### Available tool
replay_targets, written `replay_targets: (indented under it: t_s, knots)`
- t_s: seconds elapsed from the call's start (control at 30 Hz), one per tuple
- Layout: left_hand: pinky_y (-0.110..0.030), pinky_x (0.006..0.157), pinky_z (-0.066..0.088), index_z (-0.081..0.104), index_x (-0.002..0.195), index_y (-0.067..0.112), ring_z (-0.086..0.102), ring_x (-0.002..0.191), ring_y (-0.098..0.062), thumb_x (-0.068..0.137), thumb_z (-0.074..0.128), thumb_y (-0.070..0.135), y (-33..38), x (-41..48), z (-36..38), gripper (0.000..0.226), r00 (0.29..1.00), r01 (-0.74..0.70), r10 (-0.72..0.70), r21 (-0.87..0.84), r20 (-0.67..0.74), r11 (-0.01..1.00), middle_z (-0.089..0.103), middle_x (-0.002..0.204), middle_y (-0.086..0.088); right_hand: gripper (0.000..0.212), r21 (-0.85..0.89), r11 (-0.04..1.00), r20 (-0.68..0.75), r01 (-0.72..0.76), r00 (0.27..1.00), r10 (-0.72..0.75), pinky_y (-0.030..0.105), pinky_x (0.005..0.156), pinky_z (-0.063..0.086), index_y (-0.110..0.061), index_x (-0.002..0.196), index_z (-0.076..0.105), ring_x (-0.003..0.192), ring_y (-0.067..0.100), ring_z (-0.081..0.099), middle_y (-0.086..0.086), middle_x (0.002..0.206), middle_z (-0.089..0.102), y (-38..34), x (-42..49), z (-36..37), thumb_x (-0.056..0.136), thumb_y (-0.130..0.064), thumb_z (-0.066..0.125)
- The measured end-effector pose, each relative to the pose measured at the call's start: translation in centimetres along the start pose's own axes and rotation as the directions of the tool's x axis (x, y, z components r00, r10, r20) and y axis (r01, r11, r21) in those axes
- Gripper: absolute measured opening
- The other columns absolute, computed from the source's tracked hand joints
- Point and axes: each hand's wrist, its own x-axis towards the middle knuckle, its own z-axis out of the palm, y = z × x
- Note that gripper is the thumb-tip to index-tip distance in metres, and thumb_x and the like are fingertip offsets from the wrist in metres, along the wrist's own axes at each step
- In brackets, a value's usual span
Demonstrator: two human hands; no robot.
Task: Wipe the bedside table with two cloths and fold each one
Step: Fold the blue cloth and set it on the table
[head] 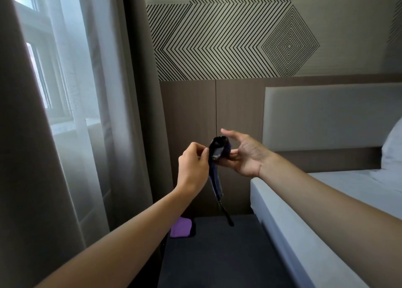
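— Dark counter (217, 255) beside the bed (326, 200), purple cloth (180, 226) at its back-left corner. What could go wrong?
— Your dark cloth (214, 174), held over the counter, trails a loose tail, so the roll may come undone. Your left hand (193, 163) pinches its edge. Your right hand (243, 155) lies open, fingers propping it.

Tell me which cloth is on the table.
The purple cloth, lying at the bedside table's far left corner; the dark cloth hangs between the left hand and right hand.
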Motion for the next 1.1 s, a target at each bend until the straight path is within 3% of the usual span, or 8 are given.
replay_targets:
  t_s: [0.17, 0.3, 0.43, 0.67, 0.83, 0.97, 1.03, 1.1]
  knots:
    - [-0.034, 0.071, 0.059, 0.057, 0.094, 0.013, 0.065, 0.084, -0.017, 0.1, 0.053, 0.019, -0.3, 0.1, 0.6, 0.01, 0.996, 0.043, -0.04, 0.037, -0.077, 0.998, 0.064, 0.09, -0.003, 0.037, -0.285, 0.954, -0.183, 0.09, 0.972, -0.146, 0.043, 0.087, 0.06, 0.004, 0.11, 0.064, 0.098, 0.033, 0.071, 0.024, 0.109, 0.07, 2.3, 1.1, 1.2, 0.075, 0.009, 0.074]
    - [-0.013, 0.057, 0.044, 0.053, 0.097, 0.01, 0.056, 0.076, -0.008, 0.103, 0.045, 0.019, 0.1, -0.1, 0.2, 0.013, 0.982, 0.09, -0.078, 0.061, -0.173, 0.994, 0.056, 0.084, 0.004, 0.023, -0.623, 0.781, -0.245, 0.049, 0.936, -0.254, 0.041, 0.067, 0.063, 0.003, 0.106, 0.059, 0.076, 0.031, 0.074, 0.023, 0.096, 0.069, 1.7, 1.5, 1.1, 0.085, 0.012, 0.054]
    - [-0.015, 0.051, 0.041, 0.043, 0.1, 0.01, 0.05, 0.072, -0.01, 0.106, 0.035, 0.02, -0.3, 0.6, -1.9, 0.014, 0.958, 0.143, -0.135, 0.013, -0.251, 0.99, 0.051, 0.082, 0.002, 0.015, -0.599, 0.795, -0.321, 0.099, 0.88, -0.352, 0.029, 0.051, 0.052, -0.005, 0.079, 0.059, 0.053, 0.018, 0.055, 0.011, 0.07, 0.059, -0.4, 1.0, -0.2, 0.086, 0.003, 0.049]
    - [-0.026, 0.054, 0.04, 0.041, 0.099, 0.017, 0.046, 0.066, -0.015, 0.107, 0.031, 0.03, -1.4, 1.9, -3.6, 0.018, 0.996, 0.085, -0.082, 0.073, -0.036, 0.994, 0.053, 0.075, -0.003, 0.025, -0.71, 0.699, -0.237, 0.082, 0.907, -0.347, 0.03, 0.06, 0.036, -0.014, 0.09, 0.053, 0.066, 0.018, 0.05, 0.006, 0.081, 0.052, -1.1, 1.1, -1.5, 0.095, -0.014, 0.029]
    - [-0.023, 0.057, 0.044, 0.048, 0.097, 0.019, 0.052, 0.067, -0.01, 0.1, 0.046, 0.045, -1.6, 2.4, -4.5, 0.027, 0.978, 0.146, -0.142, -0.014, 0.153, 0.989, 0.056, 0.079, 0.003, 0.033, -0.569, 0.818, -0.362, 0.085, 0.867, -0.343, 0.028, 0.061, 0.045, -0.008, 0.104, 0.06, 0.079, 0.026, 0.057, 0.017, 0.098, 0.062, -1.2, 1.7, -1.7, 0.096, -0.009, 0.028]
    - [-0.03, 0.075, 0.058, 0.061, 0.114, 0.015, 0.073, 0.091, -0.021, 0.071, 0.087, 0.033, -1.5, 2.5, -5.9, 0.053, 0.812, 0.44, -0.379, -0.04, 0.445, 0.897, 0.072, 0.106, -0.011, 0.028, -0.34, 0.94, -0.401, -0.023, 0.908, -0.123, 0.04, 0.077, 0.054, -0.005, 0.09, 0.063, 0.083, 0.03, 0.063, 0.015, 0.094, 0.066, -1.4, 1.2, -2.0, 0.099, -0.007, 0.036]
    - [-0.036, 0.083, 0.059, 0.068, 0.113, 0.006, 0.073, 0.095, -0.026, 0.068, 0.089, 0.018, -1.7, 2.6, -6.6, 0.051, 0.709, 0.545, -0.445, -0.025, 0.547, 0.838, 0.073, 0.109, -0.016, 0.024, -0.314, 0.944, -0.37, -0.104, 0.929, -0.021, 0.042, 0.085, 0.055, -0.007, 0.099, 0.065, 0.087, 0.029, 0.066, 0.014, 0.099, 0.068, -1.3, 1.2, -2.2, 0.1, -0.012, 0.041]
    - [-0.037, 0.081, 0.061, 0.069, 0.11, 0.002, 0.073, 0.088, -0.026, 0.072, 0.085, 0.014, -2.0, 2.6, -6.6, 0.043, 0.701, 0.608, -0.473, -0.099, 0.534, 0.788, 0.072, 0.106, -0.019, 0.025, -0.36, 0.917, -0.343, -0.172, 0.938, 0.042, 0.04, 0.087, 0.056, -0.008, 0.106, 0.067, 0.091, 0.028, 0.068, 0.01, 0.106, 0.071, -0.7, 1.3, -2.4, 0.1, -0.017, 0.045]
